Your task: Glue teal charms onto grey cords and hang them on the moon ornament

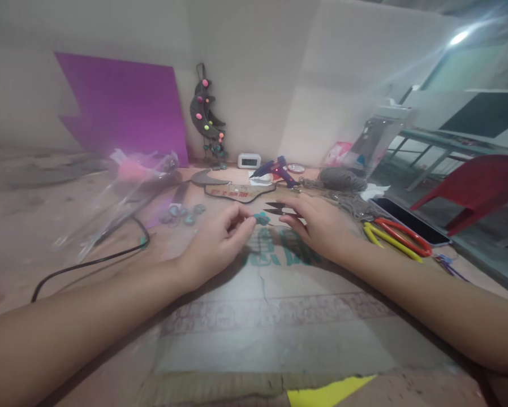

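My left hand is closed, its thumb and fingertips pinching a small teal piece that looks like a flower or a knot of yarn. A thin dark thread hangs below it over the printed sheet. In my right hand are small dark thread snips, their two blades apart and pointing left, close to the teal piece. Several teal and grey bits lie left of my left hand. Beneath both hands spreads a pale plastic sheet with green and red print.
At the back stand a blue glue gun, a small clock and a hanging moon ornament. Grey yarn, a phone and red-handled pliers lie right. A black cord and clear plastic wrap lie left.
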Action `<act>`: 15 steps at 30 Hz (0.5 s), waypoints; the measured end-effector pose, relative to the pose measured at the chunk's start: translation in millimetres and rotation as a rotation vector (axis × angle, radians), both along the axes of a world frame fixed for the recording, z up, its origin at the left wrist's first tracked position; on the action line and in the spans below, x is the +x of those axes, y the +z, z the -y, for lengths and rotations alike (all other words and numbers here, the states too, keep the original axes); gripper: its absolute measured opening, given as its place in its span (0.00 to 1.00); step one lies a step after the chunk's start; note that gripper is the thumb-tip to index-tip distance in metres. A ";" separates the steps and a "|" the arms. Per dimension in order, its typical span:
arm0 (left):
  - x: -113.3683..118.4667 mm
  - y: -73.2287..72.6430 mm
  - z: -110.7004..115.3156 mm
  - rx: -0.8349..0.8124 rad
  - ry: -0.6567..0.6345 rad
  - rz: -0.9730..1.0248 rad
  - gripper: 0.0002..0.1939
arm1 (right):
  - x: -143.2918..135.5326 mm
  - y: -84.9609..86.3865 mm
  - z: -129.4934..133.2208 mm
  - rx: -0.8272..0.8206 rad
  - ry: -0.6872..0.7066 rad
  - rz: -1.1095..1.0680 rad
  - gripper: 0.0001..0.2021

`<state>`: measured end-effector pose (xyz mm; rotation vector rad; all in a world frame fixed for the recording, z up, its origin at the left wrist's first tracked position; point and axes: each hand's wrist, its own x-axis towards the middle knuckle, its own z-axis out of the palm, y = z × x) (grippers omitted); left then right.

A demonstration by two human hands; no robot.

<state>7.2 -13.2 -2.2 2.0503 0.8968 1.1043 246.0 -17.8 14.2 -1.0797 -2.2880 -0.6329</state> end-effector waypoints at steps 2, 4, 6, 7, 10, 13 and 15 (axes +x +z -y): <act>0.1 0.3 1.9 -0.003 -0.035 -0.002 0.08 | -2.2 0.1 1.9 -0.017 0.017 0.011 0.17; 0.2 0.9 1.4 0.007 -0.016 0.004 0.08 | -4.3 -0.1 3.7 -0.026 0.058 0.015 0.17; 0.2 1.5 -1.2 0.019 0.035 0.016 0.08 | -5.5 -0.9 4.9 -0.032 0.109 0.007 0.16; 0.2 1.7 -2.8 0.017 0.058 0.024 0.08 | -5.8 -1.3 5.2 -0.033 0.130 -0.001 0.16; 0.1 1.6 -6.2 -0.011 0.093 0.036 0.08 | -5.5 -2.1 5.5 -0.035 0.151 -0.019 0.16; 0.1 1.5 -6.5 -0.023 0.091 0.031 0.08 | -5.3 -1.1 6.2 -0.036 0.152 -0.022 0.15; 0.2 1.7 -5.9 -0.028 0.092 0.027 0.09 | -5.7 0.3 6.9 -0.025 0.150 -0.026 0.15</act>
